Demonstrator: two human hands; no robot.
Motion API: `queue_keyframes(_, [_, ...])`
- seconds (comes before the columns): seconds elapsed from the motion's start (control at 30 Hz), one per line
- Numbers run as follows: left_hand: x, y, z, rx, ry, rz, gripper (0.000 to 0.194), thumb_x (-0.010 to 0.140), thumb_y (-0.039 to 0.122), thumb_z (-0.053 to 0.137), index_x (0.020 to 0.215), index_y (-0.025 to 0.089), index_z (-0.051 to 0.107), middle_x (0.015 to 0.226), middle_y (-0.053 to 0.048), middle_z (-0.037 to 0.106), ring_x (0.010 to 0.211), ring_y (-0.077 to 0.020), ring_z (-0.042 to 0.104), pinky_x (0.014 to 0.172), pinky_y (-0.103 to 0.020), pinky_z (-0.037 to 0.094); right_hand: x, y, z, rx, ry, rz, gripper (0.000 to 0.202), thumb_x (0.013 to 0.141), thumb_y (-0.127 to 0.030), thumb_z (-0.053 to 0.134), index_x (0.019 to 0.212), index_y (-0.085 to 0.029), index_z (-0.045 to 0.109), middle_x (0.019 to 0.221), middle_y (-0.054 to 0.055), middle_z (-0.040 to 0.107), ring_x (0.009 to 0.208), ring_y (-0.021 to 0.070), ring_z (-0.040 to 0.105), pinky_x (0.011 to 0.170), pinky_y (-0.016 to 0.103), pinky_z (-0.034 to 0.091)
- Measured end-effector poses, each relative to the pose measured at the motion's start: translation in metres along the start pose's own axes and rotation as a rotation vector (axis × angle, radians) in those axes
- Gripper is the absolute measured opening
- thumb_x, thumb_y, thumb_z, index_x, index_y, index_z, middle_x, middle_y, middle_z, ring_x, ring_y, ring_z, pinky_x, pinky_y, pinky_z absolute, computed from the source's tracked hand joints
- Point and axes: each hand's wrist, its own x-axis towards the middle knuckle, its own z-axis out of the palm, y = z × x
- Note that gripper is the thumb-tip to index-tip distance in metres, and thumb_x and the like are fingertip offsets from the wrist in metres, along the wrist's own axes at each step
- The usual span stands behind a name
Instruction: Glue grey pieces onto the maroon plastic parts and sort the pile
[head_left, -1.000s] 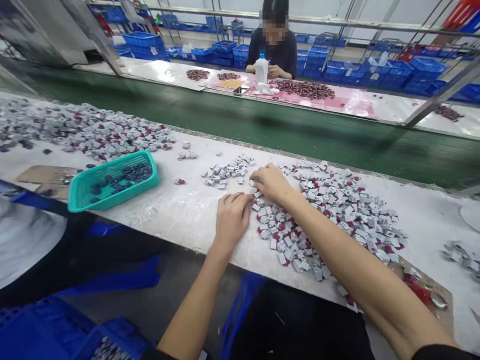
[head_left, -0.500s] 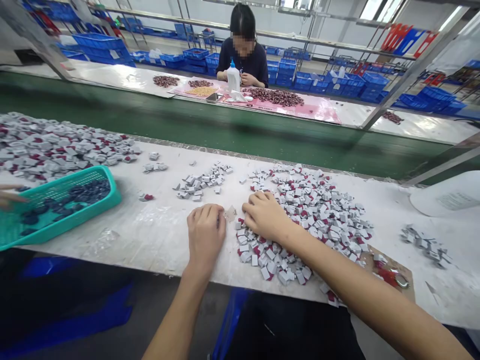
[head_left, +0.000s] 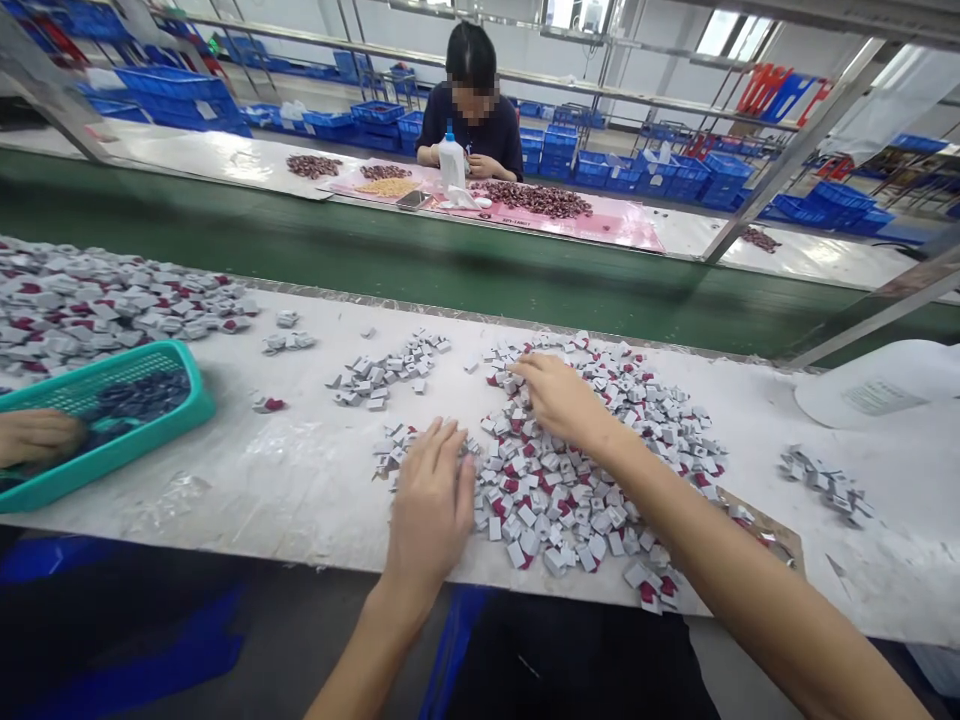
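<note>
My left hand [head_left: 433, 490] rests at the left edge of a wide pile of small white and dark-red pieces [head_left: 592, 470], its fingers extended over some of them. Over the upper left part of that pile reaches my right hand [head_left: 559, 395], fingers bent down toward the pieces; whether they pinch one is hidden. Left of my right hand lies a smaller group of white pieces [head_left: 386, 370], apart from the pile. A few pieces, one of them dark red [head_left: 268, 404], lie farther left.
Another person's hand [head_left: 37, 437] is in a green basket [head_left: 135, 430] of dark pieces at left. A big white-and-red heap [head_left: 97, 300] lies behind it. A white container [head_left: 877, 385] stands right. Across the green belt [head_left: 375, 255] a person sits working.
My left hand has opened, and pieces now lie around its fingertips. My right hand has moved up and slightly right over the pile. The neighbour's hand has reached into the basket.
</note>
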Motion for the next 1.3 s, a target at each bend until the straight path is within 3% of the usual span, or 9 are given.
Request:
queue_keyframes(0.1, [-0.003,0.021,0.018,-0.097,-0.101,-0.121,0.045,0.115,0.041,0.049,0.152,0.016,0.056,0.157,-0.02,0.066,0.15,-0.0377,0.061,0.119,-0.056,0.055,0.011,0.016,-0.003,-0.046,-0.113,-0.049,0.056,0.11,-0.008,0.038,0.163,-0.011,0.059,0.168,0.018,0.058,0.156,0.0317,0.052,0.132,0.048,0.042])
queue_keyframes(0.2, [-0.003,0.037,0.035,-0.146,-0.115,-0.19,0.052,0.113,0.049,0.051,0.153,0.016,0.053,0.155,-0.022,0.064,0.144,-0.0415,0.062,0.116,-0.065,0.056,0.005,0.021,-0.002,-0.109,-0.146,-0.104,0.053,0.111,-0.01,0.038,0.156,-0.013,0.065,0.149,0.019,0.07,0.139,0.0317,0.064,0.125,0.05,0.049])
queue_keyframes(0.3, [-0.003,0.046,0.044,-0.214,-0.053,-0.263,0.046,0.112,0.045,0.052,0.149,0.018,0.054,0.148,-0.019,0.066,0.139,-0.038,0.065,0.113,-0.062,0.058,-0.015,0.022,0.001,-0.14,-0.119,-0.139,0.048,0.109,-0.011,0.041,0.149,-0.012,0.069,0.14,0.019,0.073,0.134,0.0319,0.065,0.124,0.052,0.049])
queue_keyframes(0.43, [-0.004,0.053,0.047,-0.264,0.002,-0.345,0.04,0.112,0.04,0.053,0.147,0.02,0.055,0.146,-0.018,0.065,0.142,-0.0352,0.063,0.114,-0.057,0.059,-0.037,0.03,0.0,-0.065,-0.093,-0.201,0.054,0.109,-0.01,0.037,0.155,-0.014,0.064,0.155,0.017,0.068,0.146,0.0304,0.059,0.131,0.056,0.045])
queue_keyframes(0.57, [-0.006,0.06,0.047,-0.248,0.014,-0.375,0.04,0.112,0.038,0.052,0.148,0.021,0.055,0.151,-0.019,0.064,0.144,-0.0371,0.063,0.113,-0.059,0.059,-0.041,0.038,-0.006,-0.011,-0.071,-0.177,0.055,0.108,-0.01,0.039,0.152,-0.021,0.071,0.157,0.012,0.069,0.155,0.0298,0.054,0.133,0.058,0.043])
queue_keyframes(0.73, [-0.005,0.064,0.048,-0.234,0.012,-0.383,0.04,0.112,0.037,0.052,0.149,0.022,0.055,0.153,-0.02,0.064,0.144,-0.039,0.064,0.112,-0.06,0.06,-0.016,0.039,-0.015,0.012,-0.05,-0.047,0.054,0.106,-0.007,0.04,0.135,-0.022,0.083,0.147,0.012,0.075,0.142,0.0299,0.062,0.124,0.053,0.05])
queue_keyframes(0.87, [-0.005,0.062,0.047,-0.23,0.013,-0.371,0.04,0.112,0.038,0.051,0.148,0.021,0.056,0.152,-0.02,0.065,0.143,-0.0392,0.064,0.112,-0.061,0.06,0.017,0.032,-0.018,-0.132,-0.065,0.094,0.044,0.11,-0.014,0.047,0.133,-0.021,0.084,0.138,0.014,0.077,0.135,0.0328,0.061,0.118,0.049,0.051])
queue_keyframes(1.07, [-0.005,0.06,0.044,-0.232,-0.012,-0.36,0.041,0.113,0.039,0.053,0.149,0.02,0.056,0.153,-0.02,0.065,0.144,-0.0388,0.064,0.11,-0.059,0.062,0.05,0.033,-0.022,-0.254,-0.194,0.126,0.03,0.1,-0.009,0.067,0.114,-0.021,0.09,0.133,0.017,0.078,0.134,0.0354,0.065,0.108,0.042,0.055])
queue_keyframes(1.3, [-0.005,0.059,0.047,-0.227,0.019,-0.346,0.039,0.111,0.036,0.055,0.146,0.019,0.058,0.15,-0.021,0.066,0.141,-0.0384,0.066,0.11,-0.058,0.061,0.064,0.038,-0.027,-0.279,-0.186,0.122,0.025,0.107,-0.019,0.064,0.119,-0.021,0.086,0.128,0.012,0.082,0.123,0.0281,0.072,0.098,0.034,0.055])
